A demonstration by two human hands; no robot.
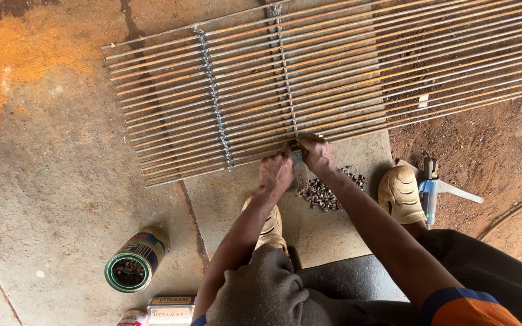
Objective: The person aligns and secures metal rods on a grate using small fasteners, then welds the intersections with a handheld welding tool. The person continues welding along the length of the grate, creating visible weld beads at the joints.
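Observation:
A grid of long rusty steel rods (345, 66) lies flat on the concrete floor, with two rows of small metal spacers across it. My left hand (275, 172) and my right hand (316, 154) meet at the near edge of the grid, at the end of the right spacer row (285, 78). Both hands pinch a small grey metal piece (298, 158) against the nearest rod. Just below the hands lies a heap of small dark metal nuts (327, 193).
A tin can (137, 259) lies on its side at the lower left, with small parts inside. Small boxes (170, 308) sit at the bottom edge. My sandalled feet (400, 193) flank the heap. A metal hand tool (433, 187) rests on the red dirt at right.

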